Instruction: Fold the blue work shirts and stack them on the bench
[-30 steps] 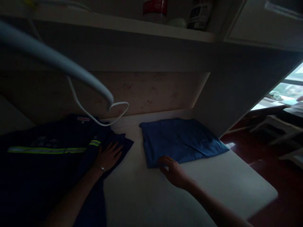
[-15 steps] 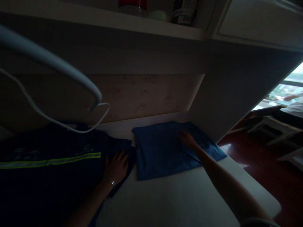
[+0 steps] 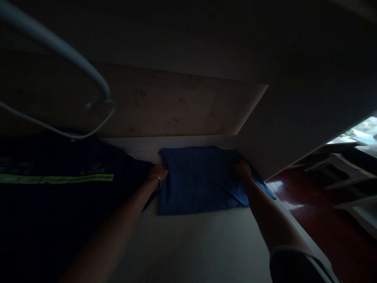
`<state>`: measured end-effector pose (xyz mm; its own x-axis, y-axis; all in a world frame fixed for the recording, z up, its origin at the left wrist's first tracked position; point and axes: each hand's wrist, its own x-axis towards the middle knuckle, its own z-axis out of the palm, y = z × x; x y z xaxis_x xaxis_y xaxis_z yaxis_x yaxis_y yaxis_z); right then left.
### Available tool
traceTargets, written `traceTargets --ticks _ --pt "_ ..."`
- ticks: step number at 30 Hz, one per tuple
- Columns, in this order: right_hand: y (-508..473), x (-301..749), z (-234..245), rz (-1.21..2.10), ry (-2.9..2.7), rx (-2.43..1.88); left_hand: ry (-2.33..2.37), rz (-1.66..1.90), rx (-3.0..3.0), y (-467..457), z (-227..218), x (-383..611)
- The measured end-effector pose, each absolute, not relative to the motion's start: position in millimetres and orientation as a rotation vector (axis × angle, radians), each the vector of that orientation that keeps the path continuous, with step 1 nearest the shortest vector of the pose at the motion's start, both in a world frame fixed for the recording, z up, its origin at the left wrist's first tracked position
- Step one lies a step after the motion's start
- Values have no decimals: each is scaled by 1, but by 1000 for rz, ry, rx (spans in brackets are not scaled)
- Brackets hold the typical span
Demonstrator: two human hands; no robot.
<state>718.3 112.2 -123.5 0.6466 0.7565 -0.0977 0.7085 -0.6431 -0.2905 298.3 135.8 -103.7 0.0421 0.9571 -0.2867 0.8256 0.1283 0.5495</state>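
A folded blue cloth [image 3: 200, 181], perhaps a garment, lies flat on the white table top [image 3: 194, 247] with a crease running across its right half. My left hand [image 3: 159, 171], with a bracelet at the wrist, is closed on the cloth's left edge. Toward its right end, my right hand [image 3: 243, 169] grips the fabric with curled fingers; the fingertips are dark and partly hidden. To the left is a dark navy work shirt [image 3: 97, 157] with a yellow-green reflective stripe, spread out, its sleeve under my left wrist.
A white curved lamp-like arm [image 3: 64, 47] with a thin cord [image 3: 100, 126] hangs over the shirt at upper left. Behind the cloth stands a flower-patterned back panel [image 3: 176, 106], and a dark side panel [image 3: 282, 125] rises at right. White stool-like furniture [image 3: 338, 169] stands on the red floor [image 3: 306, 208].
My left hand has moved right from the shirt's sleeve to the cloth's left edge and closed. My right hand has shifted slightly right along the cloth. The view has tilted down.
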Motion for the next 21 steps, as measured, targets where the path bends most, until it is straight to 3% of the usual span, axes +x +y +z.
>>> traceTargets --ticks 12,18,21 --pt "95 725 -96 261 -1009 -2384 1927 347 1730 137 -101 309" --pt "79 704 -72 308 -1071 -2070 1730 654 1727 113 -62 315" --pt "39 697 -62 503 -1035 -1781 1385 763 1706 68 -36 301"
